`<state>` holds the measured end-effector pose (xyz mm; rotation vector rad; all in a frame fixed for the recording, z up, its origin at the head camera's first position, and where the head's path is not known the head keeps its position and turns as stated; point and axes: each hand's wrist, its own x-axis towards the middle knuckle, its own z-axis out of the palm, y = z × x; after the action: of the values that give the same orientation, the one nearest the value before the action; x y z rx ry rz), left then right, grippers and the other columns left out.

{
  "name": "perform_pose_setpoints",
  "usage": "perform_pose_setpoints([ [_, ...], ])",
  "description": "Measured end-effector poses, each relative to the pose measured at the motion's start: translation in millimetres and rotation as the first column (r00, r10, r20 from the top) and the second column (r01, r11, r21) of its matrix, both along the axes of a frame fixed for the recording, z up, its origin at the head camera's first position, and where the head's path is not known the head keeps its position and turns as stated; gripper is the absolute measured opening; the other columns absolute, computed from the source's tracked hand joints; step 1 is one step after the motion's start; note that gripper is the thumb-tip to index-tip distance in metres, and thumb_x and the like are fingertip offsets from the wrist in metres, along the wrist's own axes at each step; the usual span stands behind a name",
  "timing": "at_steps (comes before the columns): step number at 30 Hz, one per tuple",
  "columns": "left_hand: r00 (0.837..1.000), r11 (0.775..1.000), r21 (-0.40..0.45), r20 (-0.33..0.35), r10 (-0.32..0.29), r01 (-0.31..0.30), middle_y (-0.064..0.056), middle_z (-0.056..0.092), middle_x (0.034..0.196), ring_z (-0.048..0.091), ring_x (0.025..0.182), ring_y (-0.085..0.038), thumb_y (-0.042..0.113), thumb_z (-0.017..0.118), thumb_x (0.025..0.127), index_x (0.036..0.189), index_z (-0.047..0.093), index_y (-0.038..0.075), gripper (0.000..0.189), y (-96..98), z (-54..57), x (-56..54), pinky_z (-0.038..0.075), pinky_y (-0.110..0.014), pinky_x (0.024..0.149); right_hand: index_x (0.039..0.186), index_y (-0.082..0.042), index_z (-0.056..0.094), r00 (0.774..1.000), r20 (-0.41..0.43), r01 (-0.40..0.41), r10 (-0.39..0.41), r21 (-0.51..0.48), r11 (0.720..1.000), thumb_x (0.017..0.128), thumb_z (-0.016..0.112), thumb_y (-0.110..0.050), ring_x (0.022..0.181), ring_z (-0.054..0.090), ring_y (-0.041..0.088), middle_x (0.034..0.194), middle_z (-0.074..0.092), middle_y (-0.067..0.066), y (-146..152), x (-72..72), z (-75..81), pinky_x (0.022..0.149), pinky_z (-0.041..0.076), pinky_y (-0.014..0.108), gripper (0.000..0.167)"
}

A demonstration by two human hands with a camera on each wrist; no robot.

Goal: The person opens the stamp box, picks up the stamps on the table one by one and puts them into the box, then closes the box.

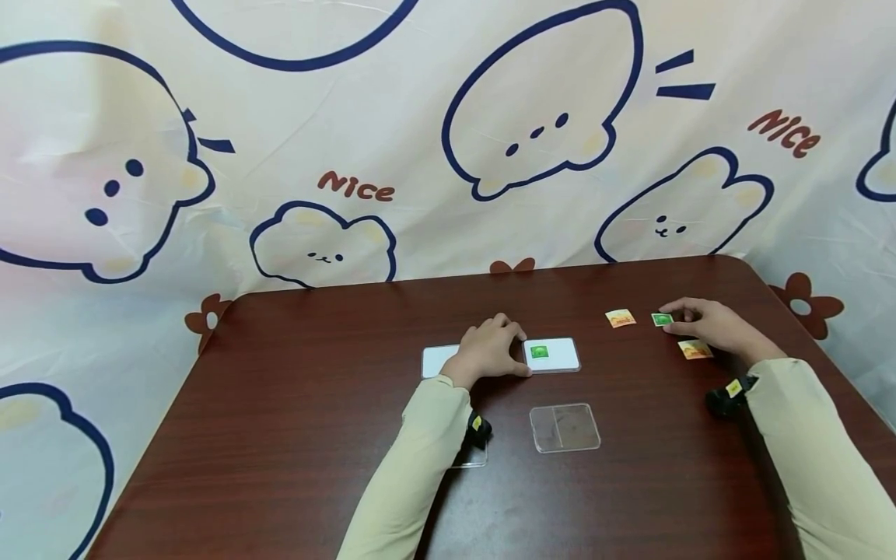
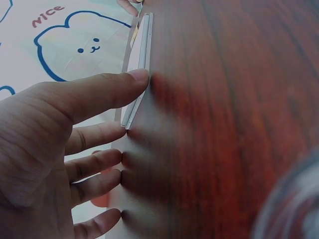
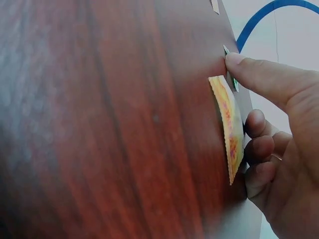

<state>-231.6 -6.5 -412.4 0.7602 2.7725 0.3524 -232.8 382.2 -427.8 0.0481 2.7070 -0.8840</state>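
Observation:
My left hand [image 1: 488, 350] holds a flat clear case with a white backing [image 1: 562, 358] by its left end, thumb and index finger at the corners. A small green stamp [image 1: 539, 352] lies on the backing. In the left wrist view the case [image 2: 145, 45] shows edge-on beside the thumb. Over at the right, my right hand [image 1: 707, 323] pinches another green stamp [image 1: 661, 320] between thumb and index finger, low over the table. An orange-yellow stamp [image 1: 695, 350] lies just below that hand; its toothed edge and slight curl show in the right wrist view.
A second orange stamp [image 1: 620, 318] lies left of the right hand. Another white-backed case [image 1: 435, 360] is partly behind the left hand. One clear lid [image 1: 565, 428] lies in front of the held case, and a clear piece [image 1: 477, 459] shows under the left forearm.

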Motion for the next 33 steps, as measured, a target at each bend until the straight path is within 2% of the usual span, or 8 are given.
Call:
perform_pose_setpoints([
  [12,1.0,1.0,0.0,0.001,-0.004,0.004,0.0,0.049,0.134,0.049,0.121,-0.018,0.052,0.072,0.081,0.127,0.058,0.023,0.056,1.2,2.1,-1.0,0.041,-0.043,0.1,0.128,-0.004,0.056,0.999,-0.037,-0.008,0.008,0.011,1.0,0.091,0.063,-0.043,0.084,0.045,0.024,0.088,0.046,0.008,-1.0,0.1,0.6,0.062,0.037,0.031,0.053],
  [25,1.0,1.0,-0.001,0.012,-0.003,0.003,0.0,0.049,0.134,0.049,0.123,-0.018,0.052,0.072,0.081,0.127,0.058,0.023,0.056,1.2,3.2,1.2,0.041,-0.044,0.101,0.126,-0.005,0.058,0.997,-0.062,-0.039,0.041,0.024,0.999,0.091,0.061,-0.049,0.094,0.045,0.026,0.091,0.046,0.008,-8.4,7.6,8.2,0.069,0.036,0.033,0.056],
  [33,1.0,1.0,0.011,0.016,0.003,-0.003,0.0,0.048,0.134,0.049,0.122,-0.019,0.052,0.073,0.08,0.126,0.059,0.024,0.056,-0.5,2.6,0.8,0.041,-0.044,0.101,0.121,-0.008,0.061,0.99,-0.107,-0.087,0.088,0.013,0.996,0.09,0.064,-0.045,0.091,0.045,0.025,0.089,0.046,0.008,-26.0,9.1,16.4,0.068,0.037,0.032,0.048],
])
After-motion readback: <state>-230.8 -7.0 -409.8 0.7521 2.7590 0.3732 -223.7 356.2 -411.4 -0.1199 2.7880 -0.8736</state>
